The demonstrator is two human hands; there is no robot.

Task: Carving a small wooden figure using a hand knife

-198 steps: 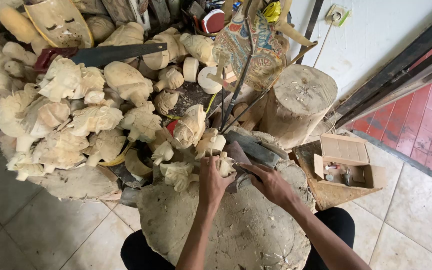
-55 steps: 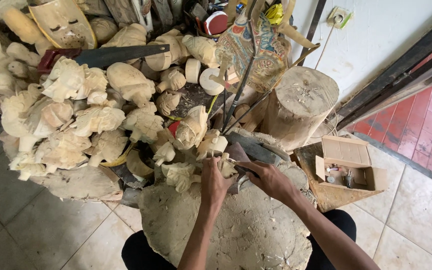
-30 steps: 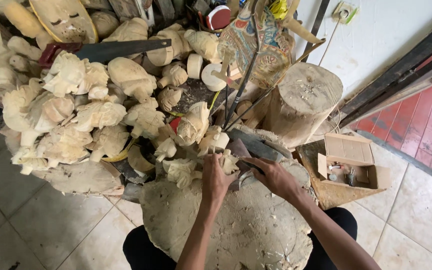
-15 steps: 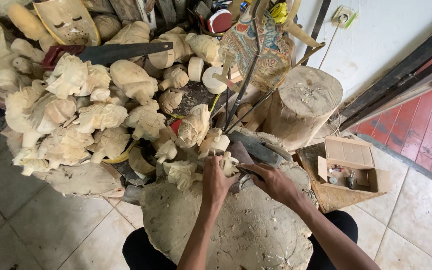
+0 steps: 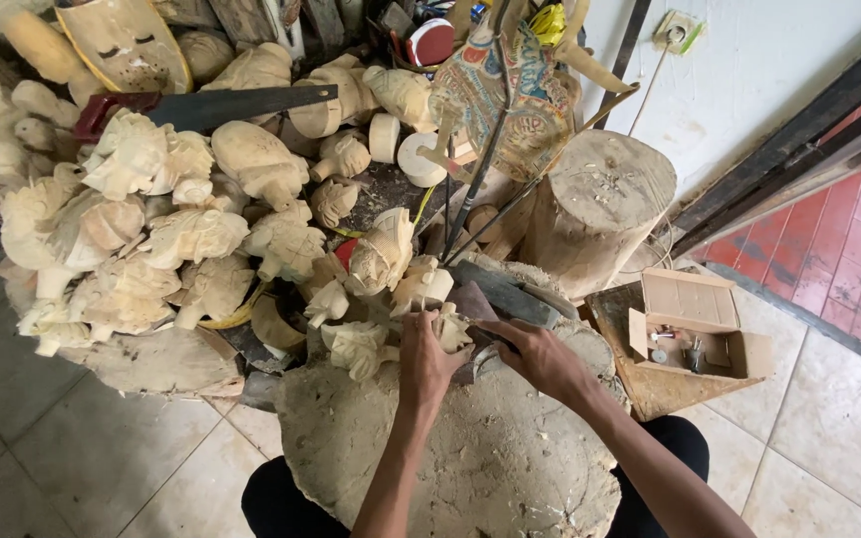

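Observation:
My left hand [image 5: 429,357] grips a small pale wood carving [image 5: 450,326] and holds it down on the far edge of a big round wooden block [image 5: 450,468] in front of my lap. My right hand [image 5: 540,356] is closed around a dark tool [image 5: 480,334] whose tip meets the carving; most of the tool is hidden by my fingers. Both hands sit close together, almost touching.
A heap of pale unfinished carvings [image 5: 161,229] fills the left. A hand saw with a red handle [image 5: 201,105] lies on top. A tree stump [image 5: 600,204] stands at right, an open cardboard box [image 5: 695,324] beside it, a painted flat puppet [image 5: 510,95] behind.
Both hands stay on the carving at the block's edge, with only small shifts. The view wobbles slightly.

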